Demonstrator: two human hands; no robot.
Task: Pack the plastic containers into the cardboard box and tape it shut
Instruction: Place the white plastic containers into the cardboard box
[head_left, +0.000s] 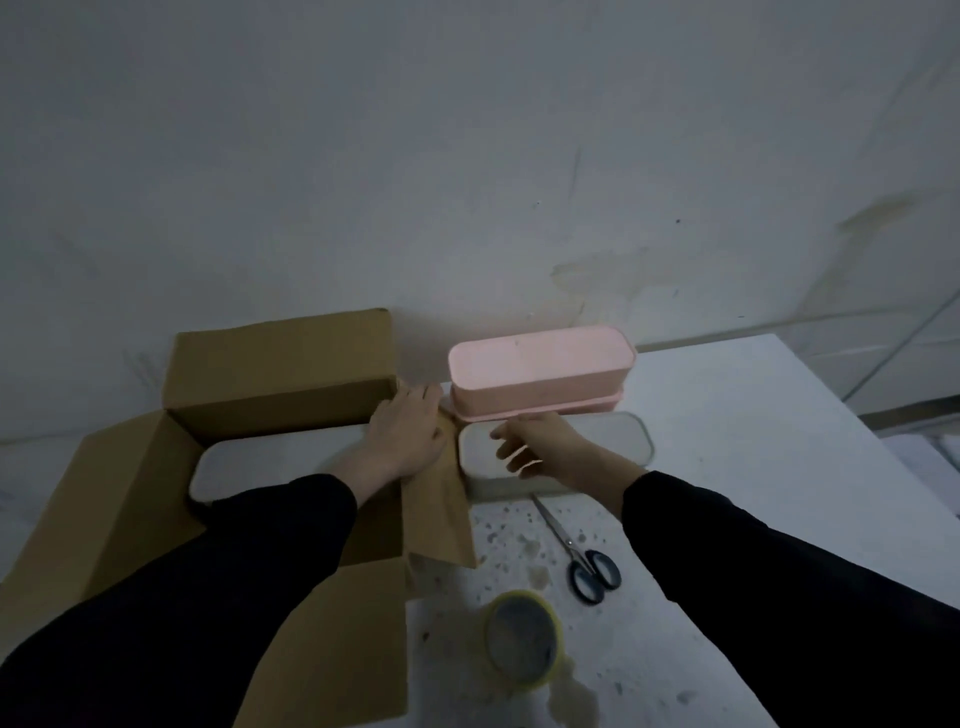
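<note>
Plain black long sleeves (244, 561) on both arms, cuffs at the wrists, bare hands (410, 436)

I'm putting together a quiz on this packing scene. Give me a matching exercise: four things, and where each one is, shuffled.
Things:
1 pink container
2 scissors
3 tape roll
4 left hand

Places:
A on the cardboard box's right flap
B at the back of the table
C nearest the camera
D just beyond the tape roll

Pairs: 1-B, 2-D, 3-C, 4-A
</note>
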